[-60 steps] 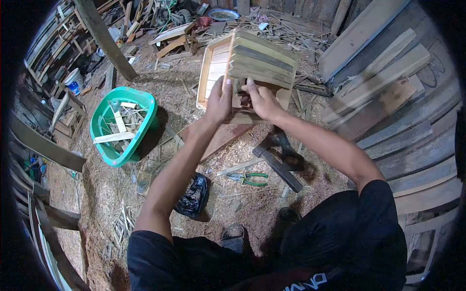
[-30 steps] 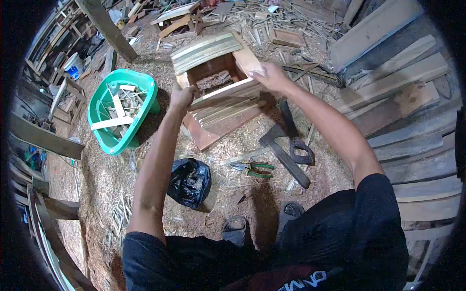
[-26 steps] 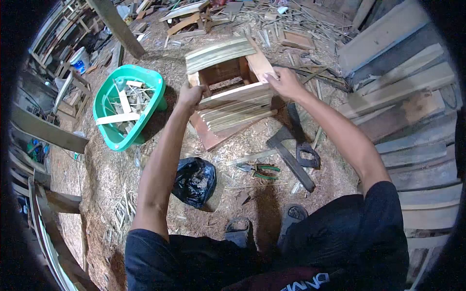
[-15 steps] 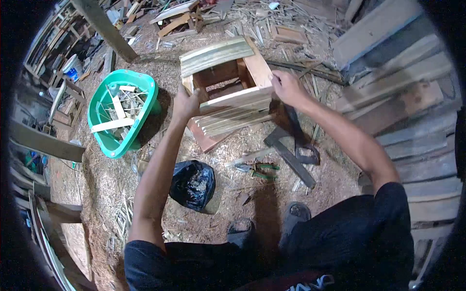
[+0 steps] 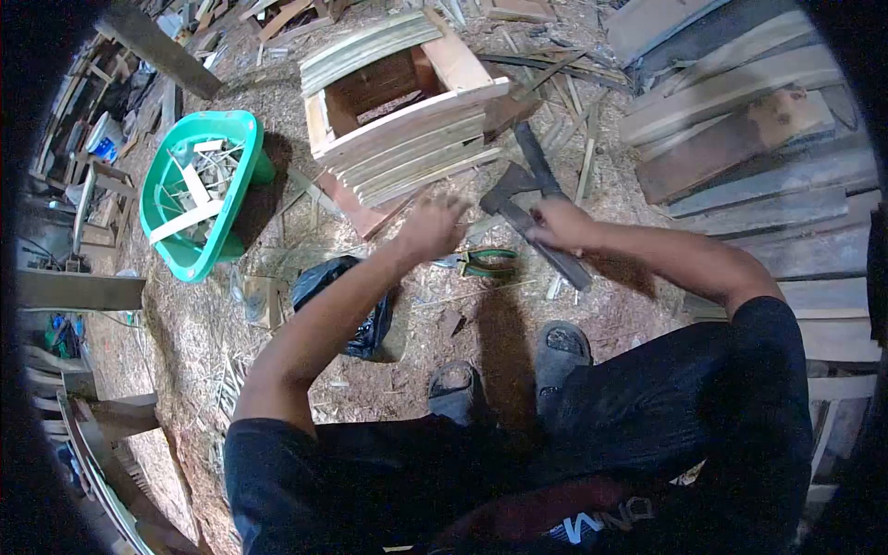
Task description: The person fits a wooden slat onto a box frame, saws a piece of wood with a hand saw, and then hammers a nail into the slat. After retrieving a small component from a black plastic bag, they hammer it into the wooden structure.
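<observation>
Right hand [image 5: 560, 225] is down on the hammer [image 5: 511, 205] lying in the sawdust, grip wrapped round the middle of the handle. Its long axis runs near-right to far-left, with the head pointing at the crate [image 5: 416, 153]. Left hand [image 5: 430, 227] is a blur just above the pliers [image 5: 486, 262], so I can't tell its grip.

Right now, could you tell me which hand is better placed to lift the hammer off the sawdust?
Right: the right hand lies over the hammer, while the left hand hovers apart, nearer the green-handled pliers.
</observation>
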`<state>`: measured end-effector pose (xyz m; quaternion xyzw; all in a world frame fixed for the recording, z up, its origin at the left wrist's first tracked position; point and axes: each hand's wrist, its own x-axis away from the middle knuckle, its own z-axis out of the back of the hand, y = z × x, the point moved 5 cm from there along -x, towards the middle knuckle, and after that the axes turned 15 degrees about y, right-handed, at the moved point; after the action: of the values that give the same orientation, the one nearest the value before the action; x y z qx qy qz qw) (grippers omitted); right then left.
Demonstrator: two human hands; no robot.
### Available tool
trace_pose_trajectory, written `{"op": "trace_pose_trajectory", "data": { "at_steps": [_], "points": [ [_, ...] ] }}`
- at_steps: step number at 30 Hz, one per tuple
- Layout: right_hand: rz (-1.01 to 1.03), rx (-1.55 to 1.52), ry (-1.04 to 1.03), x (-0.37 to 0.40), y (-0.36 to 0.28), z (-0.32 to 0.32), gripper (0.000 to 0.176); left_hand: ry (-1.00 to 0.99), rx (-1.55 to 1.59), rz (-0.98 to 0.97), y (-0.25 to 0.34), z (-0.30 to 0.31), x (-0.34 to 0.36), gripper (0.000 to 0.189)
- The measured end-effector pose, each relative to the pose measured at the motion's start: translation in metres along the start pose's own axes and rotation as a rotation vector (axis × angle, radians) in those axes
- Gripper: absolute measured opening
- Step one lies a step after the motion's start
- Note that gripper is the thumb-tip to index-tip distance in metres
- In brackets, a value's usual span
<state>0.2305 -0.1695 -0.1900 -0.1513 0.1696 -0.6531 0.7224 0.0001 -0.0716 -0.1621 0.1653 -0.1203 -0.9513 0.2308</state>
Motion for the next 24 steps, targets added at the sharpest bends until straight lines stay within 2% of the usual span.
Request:
{"op": "trace_pose_trajectory", "data": {
  "at_steps": [1,3,6,9,10,12,13,15,17,18,21,22,23,24],
  "points": [
    [-0.040,0.042,-0.133,0.020,-0.002,-0.012,0.047,-0.233,-0.038,0.061,0.004,-0.015,0.009,0.042],
    [-0.100,0.218,-0.165,0.043,-0.020,-0.010,0.060,-0.222,0.181,0.242,-0.013,-0.062,0.028,0.042],
    [-0.110,0.124,-0.184,0.042,-0.012,-0.009,0.068,-0.167,0.197,0.211,-0.022,-0.076,0.029,0.046],
    [-0.124,0.153,-0.174,0.029,0.004,0.000,0.071,-0.026,0.252,0.135,-0.014,-0.054,0.023,0.035],
    [-0.195,0.257,-0.188,0.022,0.008,0.012,0.064,-0.018,0.225,0.102,-0.011,-0.045,0.022,0.030],
    [-0.285,0.307,-0.154,0.004,0.034,0.031,0.058,-0.088,0.282,0.156,-0.014,-0.031,0.017,0.026],
    [-0.298,0.280,-0.021,0.000,0.035,0.049,0.044,-0.125,0.309,0.186,-0.018,-0.030,0.017,0.024],
    [-0.144,0.294,0.157,-0.014,0.056,0.060,0.028,-0.097,0.523,0.331,-0.024,-0.022,0.016,0.021],
    [-0.098,0.216,0.284,-0.022,0.052,0.069,0.026,-0.101,0.854,0.504,-0.027,-0.010,0.014,0.024],
    [-0.072,0.179,0.347,-0.027,0.038,0.079,0.026,-0.050,0.903,0.661,-0.008,0.016,0.008,0.027],
    [-0.225,-0.378,0.263,-0.042,-0.008,0.076,0.032,0.012,1.273,0.577,0.002,0.030,-0.016,0.031],
    [-0.281,-0.636,0.278,-0.045,-0.026,0.071,0.037,0.024,1.408,0.673,0.013,0.044,-0.028,0.028],
    [-0.337,-0.899,0.288,-0.046,-0.044,0.065,0.042,0.060,1.397,0.612,0.013,0.054,-0.042,0.027],
    [-0.438,-0.974,0.241,-0.046,-0.066,0.073,0.042,0.092,1.384,0.554,0.008,0.062,-0.058,0.026]
  ]
}}
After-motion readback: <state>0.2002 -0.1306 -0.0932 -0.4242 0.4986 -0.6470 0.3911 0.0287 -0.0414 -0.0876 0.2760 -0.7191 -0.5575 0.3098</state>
